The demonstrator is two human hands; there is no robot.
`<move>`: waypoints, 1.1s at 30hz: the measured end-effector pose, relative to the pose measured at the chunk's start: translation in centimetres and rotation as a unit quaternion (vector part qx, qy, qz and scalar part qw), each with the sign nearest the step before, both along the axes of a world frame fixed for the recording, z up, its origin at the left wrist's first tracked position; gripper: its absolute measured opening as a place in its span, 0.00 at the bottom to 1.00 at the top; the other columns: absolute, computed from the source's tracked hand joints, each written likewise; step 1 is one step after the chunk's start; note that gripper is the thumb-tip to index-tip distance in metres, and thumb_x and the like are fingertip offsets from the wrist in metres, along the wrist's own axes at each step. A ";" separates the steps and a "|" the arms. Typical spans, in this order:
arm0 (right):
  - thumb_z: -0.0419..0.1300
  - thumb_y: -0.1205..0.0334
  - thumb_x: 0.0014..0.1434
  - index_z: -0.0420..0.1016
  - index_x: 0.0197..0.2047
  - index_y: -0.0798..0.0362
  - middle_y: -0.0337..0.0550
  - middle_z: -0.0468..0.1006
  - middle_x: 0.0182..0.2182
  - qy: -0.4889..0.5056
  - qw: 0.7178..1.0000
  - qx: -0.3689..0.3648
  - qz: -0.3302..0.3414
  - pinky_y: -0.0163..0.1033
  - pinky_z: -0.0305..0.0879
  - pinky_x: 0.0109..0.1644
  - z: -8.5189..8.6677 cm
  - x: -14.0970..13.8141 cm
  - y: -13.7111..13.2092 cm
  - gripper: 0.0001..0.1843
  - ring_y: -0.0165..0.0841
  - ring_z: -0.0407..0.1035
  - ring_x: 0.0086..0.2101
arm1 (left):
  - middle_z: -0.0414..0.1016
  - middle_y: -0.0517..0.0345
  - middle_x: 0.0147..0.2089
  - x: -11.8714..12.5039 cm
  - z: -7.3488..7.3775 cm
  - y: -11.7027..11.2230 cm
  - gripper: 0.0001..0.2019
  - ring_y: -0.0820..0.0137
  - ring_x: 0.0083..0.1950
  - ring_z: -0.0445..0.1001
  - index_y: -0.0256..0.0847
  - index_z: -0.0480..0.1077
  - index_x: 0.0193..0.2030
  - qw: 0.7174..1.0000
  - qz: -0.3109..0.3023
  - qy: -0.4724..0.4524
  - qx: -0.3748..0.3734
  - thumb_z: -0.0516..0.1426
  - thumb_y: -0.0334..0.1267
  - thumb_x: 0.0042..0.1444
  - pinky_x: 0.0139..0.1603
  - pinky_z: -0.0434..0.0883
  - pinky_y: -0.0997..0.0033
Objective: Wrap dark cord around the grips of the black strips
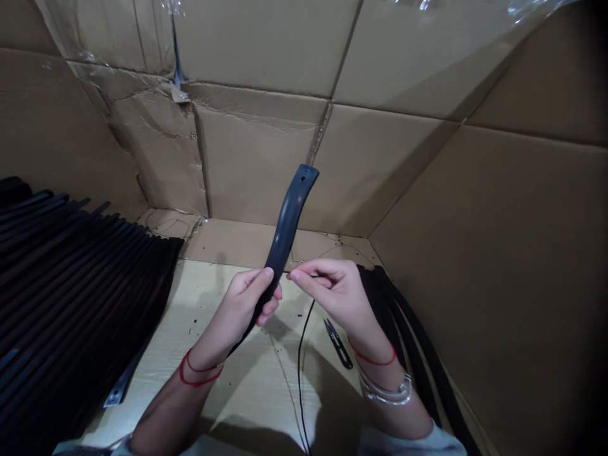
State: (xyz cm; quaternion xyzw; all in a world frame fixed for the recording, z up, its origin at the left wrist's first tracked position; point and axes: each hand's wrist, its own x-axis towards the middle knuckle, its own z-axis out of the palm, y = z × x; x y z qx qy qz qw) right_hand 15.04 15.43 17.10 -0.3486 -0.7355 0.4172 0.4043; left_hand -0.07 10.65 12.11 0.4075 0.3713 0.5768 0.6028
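Observation:
A long, curved black strip [285,225] with a small hole near its upper end is gripped by my left hand [254,294], thumb on its face and fingers behind. My right hand [330,285] pinches a thin black cord [300,354] close to the strip's right edge. From there the cord hangs down across the table toward me. Below my right hand lies a pair of black thread snips [338,344], touched by neither hand. The strip's lower end is hidden behind my left forearm.
Many similar black strips [71,297] are stacked at the left. More black strips [413,335] lie along the right side. Cardboard walls [261,152] enclose the pale wooden table [204,323] at the back and sides. Small dark scraps and loose thin threads are scattered about.

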 end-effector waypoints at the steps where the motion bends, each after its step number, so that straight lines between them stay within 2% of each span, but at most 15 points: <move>1: 0.66 0.59 0.53 0.79 0.25 0.56 0.32 0.58 0.14 0.008 1.000 -0.014 0.006 0.35 0.39 0.21 -0.4 0.0 0.1 0.10 0.25 0.46 0.18 | 0.60 0.66 0.16 0.1 0.2 -0.1 0.20 0.81 0.15 0.56 0.36 0.67 0.28 1.000 -0.008 -0.012 -0.003 0.53 0.52 0.61 0.16 0.51 0.79; 4: 0.69 0.57 0.50 0.79 0.24 0.54 0.34 0.64 0.15 0.051 0.997 -0.055 0.028 0.35 0.43 0.21 -1.5 0.0 0.7 0.10 0.25 0.50 0.18 | 0.57 0.68 0.16 0.3 0.6 -0.5 0.20 0.82 0.14 0.53 0.36 0.67 0.26 0.998 -0.030 -0.044 -0.016 0.54 0.52 0.60 0.15 0.50 0.80; 7: 0.71 0.56 0.47 0.80 0.23 0.53 0.36 0.66 0.16 0.098 0.994 -0.054 0.010 0.35 0.46 0.21 -2.1 0.1 1.0 0.10 0.26 0.52 0.19 | 0.53 0.69 0.15 0.3 0.8 -0.7 0.21 0.82 0.14 0.50 0.36 0.66 0.26 0.997 -0.050 -0.055 -0.037 0.54 0.53 0.59 0.14 0.48 0.81; 14: 0.69 0.60 0.50 0.79 0.24 0.53 0.30 0.54 0.13 0.072 0.996 -0.003 -0.049 0.35 0.37 0.20 -0.5 0.3 -0.8 0.08 0.24 0.43 0.18 | 0.55 0.68 0.14 0.0 0.4 -0.3 0.23 0.82 0.13 0.52 0.36 0.67 0.25 0.997 -0.049 -0.041 -0.034 0.52 0.55 0.61 0.14 0.48 0.81; 18: 0.70 0.59 0.48 0.79 0.22 0.53 0.30 0.54 0.13 0.075 0.996 -0.042 -0.021 0.35 0.36 0.20 -0.3 0.2 -0.8 0.09 0.23 0.42 0.17 | 0.55 0.68 0.14 0.2 0.8 -0.9 0.22 0.83 0.14 0.51 0.36 0.67 0.25 0.996 -0.050 -0.071 -0.033 0.53 0.53 0.61 0.14 0.48 0.82; 20: 0.73 0.56 0.44 0.79 0.22 0.53 0.31 0.59 0.13 0.094 0.992 -0.081 0.008 0.34 0.39 0.19 -0.8 0.0 -0.4 0.11 0.23 0.45 0.17 | 0.54 0.68 0.14 0.2 0.9 -1.3 0.22 0.83 0.13 0.50 0.36 0.67 0.24 0.992 -0.090 -0.086 -0.029 0.54 0.52 0.60 0.14 0.47 0.82; 24: 0.77 0.50 0.33 0.79 0.20 0.52 0.35 0.68 0.15 0.141 0.976 -0.151 0.077 0.32 0.54 0.19 -2.2 -0.4 0.9 0.18 0.25 0.56 0.17 | 0.52 0.67 0.11 -0.4 0.6 -1.7 0.24 0.82 0.11 0.47 0.35 0.69 0.22 0.961 -0.259 -0.088 -0.023 0.53 0.54 0.59 0.11 0.47 0.80; 27: 0.76 0.49 0.35 0.78 0.20 0.54 0.38 0.73 0.17 0.110 0.972 -0.169 0.117 0.32 0.59 0.20 -2.4 -0.3 1.6 0.18 0.28 0.64 0.19 | 0.56 0.66 0.11 -0.9 0.4 -1.6 0.23 0.81 0.10 0.47 0.32 0.75 0.35 0.942 -0.328 -0.074 -0.022 0.53 0.55 0.59 0.10 0.48 0.80; 30: 0.75 0.54 0.40 0.78 0.22 0.55 0.36 0.70 0.15 0.032 0.980 -0.148 0.126 0.31 0.55 0.17 -1.4 0.3 2.1 0.15 0.26 0.61 0.17 | 0.60 0.67 0.12 -1.0 0.2 -1.4 0.21 0.79 0.10 0.51 0.33 0.71 0.47 0.932 -0.355 -0.066 -0.023 0.54 0.52 0.60 0.10 0.50 0.80; 33: 0.76 0.58 0.38 0.77 0.21 0.57 0.29 0.61 0.11 -0.053 0.986 -0.094 0.131 0.30 0.45 0.16 0.4 1.0 2.5 0.15 0.22 0.51 0.15 | 0.61 0.68 0.14 -0.3 0.1 -1.5 0.16 0.78 0.12 0.55 0.36 0.68 0.45 0.934 -0.355 -0.030 -0.009 0.53 0.49 0.63 0.12 0.52 0.80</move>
